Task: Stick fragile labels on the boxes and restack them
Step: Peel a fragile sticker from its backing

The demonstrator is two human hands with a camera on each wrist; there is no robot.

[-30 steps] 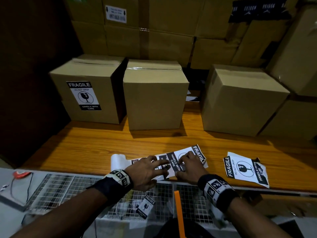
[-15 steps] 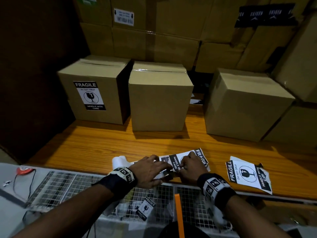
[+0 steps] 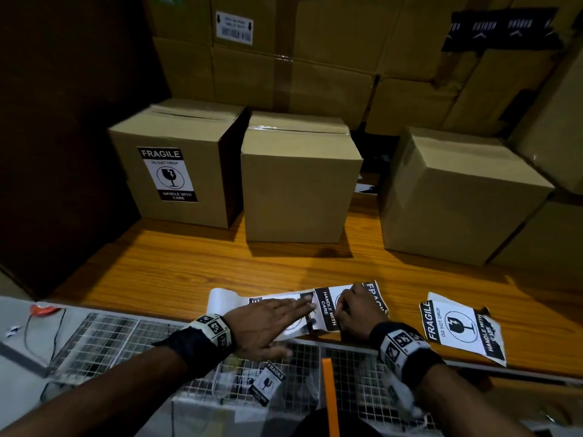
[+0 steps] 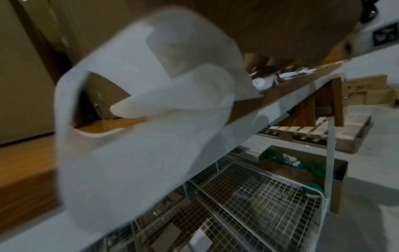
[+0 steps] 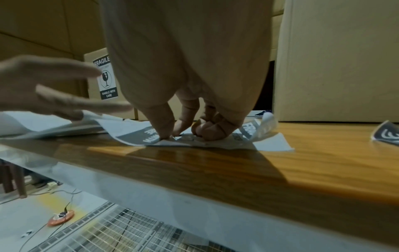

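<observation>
- Your left hand (image 3: 268,323) lies flat with fingers stretched out, released, over the strip of black-and-white fragile labels on white backing paper (image 3: 325,307) at the near edge of the orange-brown wooden table (image 3: 189,266).
- Your right hand (image 3: 359,310) has its fingers curled down onto the same strip, thumb and forefinger tips (image 5: 165,131) pinching at the label's black band.
- The strip's left end curls up off the table as bare white backing (image 4: 151,102).
- A second loose stack of fragile labels (image 3: 463,329) lies to the right, apart from your hands.
- Three brown cardboard boxes stand at the back of the table: the left box (image 3: 176,162) carries a fragile label, the middle box (image 3: 299,184) and right box (image 3: 454,197) show plain fronts.
- A white wire-mesh rack (image 3: 104,339) sits just below the table's near edge, under your wrists.
</observation>
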